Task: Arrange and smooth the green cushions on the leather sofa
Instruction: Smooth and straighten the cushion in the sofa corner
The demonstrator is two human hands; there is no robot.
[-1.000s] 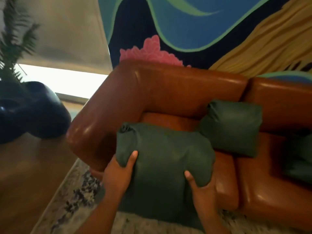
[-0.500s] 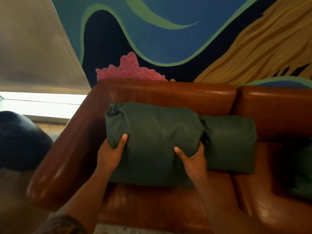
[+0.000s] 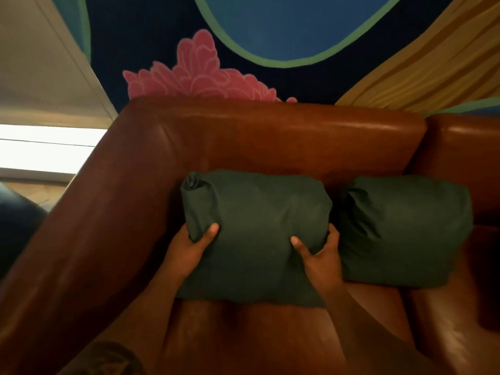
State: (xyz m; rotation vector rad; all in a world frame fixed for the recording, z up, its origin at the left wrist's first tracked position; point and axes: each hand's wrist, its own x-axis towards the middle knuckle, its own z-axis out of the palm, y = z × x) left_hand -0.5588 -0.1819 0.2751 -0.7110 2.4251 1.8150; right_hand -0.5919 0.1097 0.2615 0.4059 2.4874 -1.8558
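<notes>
A dark green cushion (image 3: 257,228) leans against the backrest of the brown leather sofa (image 3: 270,136), in its left corner, with its lower edge on the seat. My left hand (image 3: 192,244) grips its lower left side, thumb on the front. My right hand (image 3: 319,255) grips its lower right side, fingers wrapped behind the edge. A second green cushion (image 3: 405,228) stands just to the right, touching the first one and resting against the backrest.
The sofa's left armrest (image 3: 89,239) runs diagonally beside my left arm. A painted mural wall (image 3: 270,36) rises behind the sofa. A dark blue rounded object (image 3: 16,226) sits at the far left edge, beyond the armrest.
I carried the cushion from in front of the sofa up onto the seat and set it against the backrest, next to the second cushion. The camera has moved closer to the sofa.
</notes>
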